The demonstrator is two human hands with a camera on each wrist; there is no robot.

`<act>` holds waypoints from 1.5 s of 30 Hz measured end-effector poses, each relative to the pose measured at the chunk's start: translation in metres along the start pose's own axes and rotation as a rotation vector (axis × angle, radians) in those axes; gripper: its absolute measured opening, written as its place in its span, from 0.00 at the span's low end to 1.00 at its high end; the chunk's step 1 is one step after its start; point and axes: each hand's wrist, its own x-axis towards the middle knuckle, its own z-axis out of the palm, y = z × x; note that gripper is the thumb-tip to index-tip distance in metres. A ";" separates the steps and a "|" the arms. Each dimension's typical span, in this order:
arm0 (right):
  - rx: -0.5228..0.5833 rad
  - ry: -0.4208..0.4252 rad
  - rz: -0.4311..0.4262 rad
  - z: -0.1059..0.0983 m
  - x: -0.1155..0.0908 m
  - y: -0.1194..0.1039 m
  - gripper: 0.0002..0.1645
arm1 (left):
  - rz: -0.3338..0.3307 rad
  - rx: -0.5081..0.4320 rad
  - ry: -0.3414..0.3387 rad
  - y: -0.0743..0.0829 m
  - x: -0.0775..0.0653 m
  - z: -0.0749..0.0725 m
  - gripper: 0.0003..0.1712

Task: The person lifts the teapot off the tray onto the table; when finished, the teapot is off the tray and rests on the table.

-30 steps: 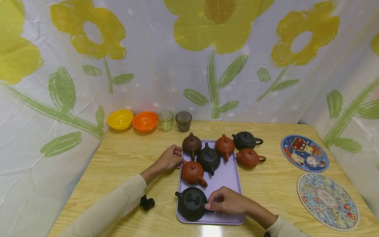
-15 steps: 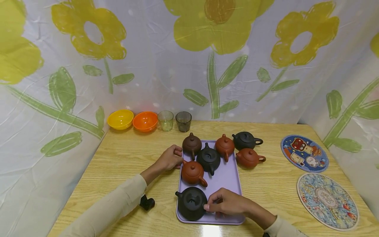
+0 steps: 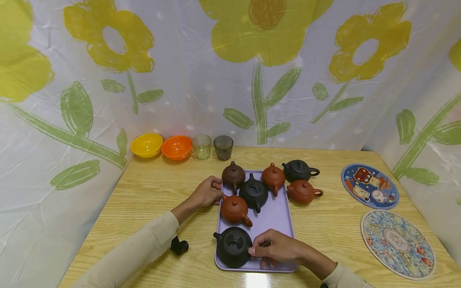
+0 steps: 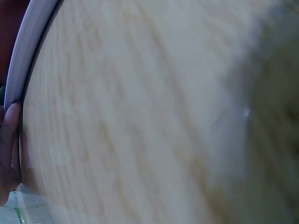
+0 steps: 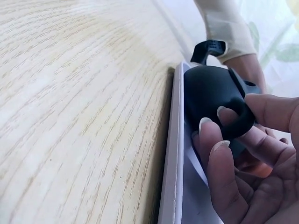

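Observation:
A large black teapot (image 3: 233,248) sits in the near left corner of the lilac tray (image 3: 277,216), its spout pointing left. My right hand (image 3: 275,246) pinches its loop handle (image 5: 238,123) between thumb and index finger, the other fingers bent below in the right wrist view. My left hand (image 3: 207,193) grips the tray's left rim, beside a red-brown teapot (image 3: 234,210) and a dark brown teapot (image 3: 233,176). The left wrist view shows only part of that hand (image 4: 8,149) at the rim. Also on the tray are another black teapot (image 3: 253,194) and an orange-brown teapot (image 3: 273,176).
Right of the tray stand a black teapot (image 3: 298,171) and a red-brown teapot (image 3: 302,192). Two round mats (image 3: 371,186) lie at the right. Along the back are a yellow bowl (image 3: 146,146), an orange bowl (image 3: 176,148), a green glass (image 3: 201,147) and a grey glass (image 3: 223,148).
The right hand's lower fingers shift slightly under the handle of the black teapot. Teapots, tray and left hand stay where they were.

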 end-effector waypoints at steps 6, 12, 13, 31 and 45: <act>0.036 -0.009 -0.001 0.000 0.001 0.001 0.18 | -0.002 -0.006 0.006 0.000 0.000 0.001 0.25; 0.075 -0.001 0.016 0.001 0.000 0.000 0.19 | -0.007 -0.012 0.010 0.000 0.000 0.000 0.26; 0.083 0.001 0.017 0.001 -0.001 -0.001 0.19 | -0.005 -0.013 0.010 0.000 0.000 0.000 0.26; 0.026 0.035 -0.019 -0.010 -0.010 -0.001 0.16 | 0.001 -0.023 -0.005 0.000 0.000 0.001 0.24; -0.008 0.034 -0.027 -0.021 -0.021 -0.002 0.15 | 0.004 -0.049 0.010 0.002 -0.002 0.002 0.25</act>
